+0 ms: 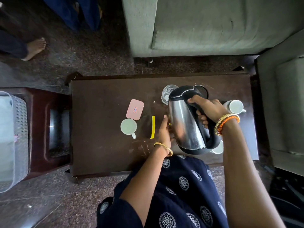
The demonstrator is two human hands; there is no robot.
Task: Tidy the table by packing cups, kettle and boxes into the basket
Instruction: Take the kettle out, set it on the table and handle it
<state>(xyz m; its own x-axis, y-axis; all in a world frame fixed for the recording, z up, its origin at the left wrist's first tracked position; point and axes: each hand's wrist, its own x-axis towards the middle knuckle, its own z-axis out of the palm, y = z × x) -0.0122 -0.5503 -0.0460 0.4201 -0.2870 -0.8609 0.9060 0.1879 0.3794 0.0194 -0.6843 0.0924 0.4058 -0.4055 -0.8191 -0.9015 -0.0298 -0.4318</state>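
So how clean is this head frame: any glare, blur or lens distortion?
Head view: wide-angle bending curves the table edges and stretches the basket at the left border; soft reflections streak the steel kettle; the left hand beside it looks slightly smeared; lighting is dim and even.

The right hand grips the black handle of the steel kettle, held tilted above the brown counter. The left hand rests flat against the kettle's side. On the counter lie a pink box, a white cup just beside it, a yellow strip, a glass and another white cup. A grey basket stands at far left.
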